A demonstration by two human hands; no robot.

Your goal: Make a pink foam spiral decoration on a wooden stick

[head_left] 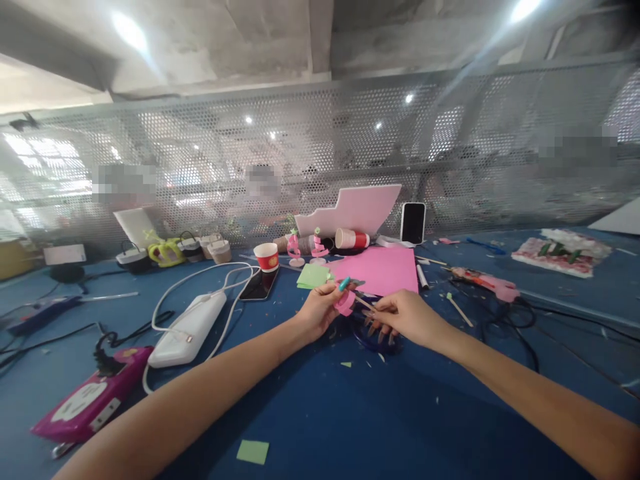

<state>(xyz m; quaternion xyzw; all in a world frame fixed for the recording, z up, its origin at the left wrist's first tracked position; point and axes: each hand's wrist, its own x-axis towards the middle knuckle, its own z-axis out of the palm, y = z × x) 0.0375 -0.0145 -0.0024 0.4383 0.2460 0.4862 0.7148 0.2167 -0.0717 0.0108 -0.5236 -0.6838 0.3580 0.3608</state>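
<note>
My left hand (320,310), with a teal nail showing, pinches a small curled pink paper piece (345,305) over the middle of the table. My right hand (405,317) is closed on a thin wooden stick (364,303), whose far end reaches the pink piece. Dark blue scissor handles (369,341) show just below my right fingers; the rest of the scissors is largely hidden. Behind my hands lie a bright pink sheet (385,267) and light green paper (313,276). Two small pink paper figures (293,250) with green tops stand farther back.
A red paper cup (267,257) stands by a dark phone (259,285). To the left are a white power bank (193,327) with a cable and a magenta power strip (95,393). A pink glue gun (487,283) lies right. Green scraps (253,451) dot the blue table.
</note>
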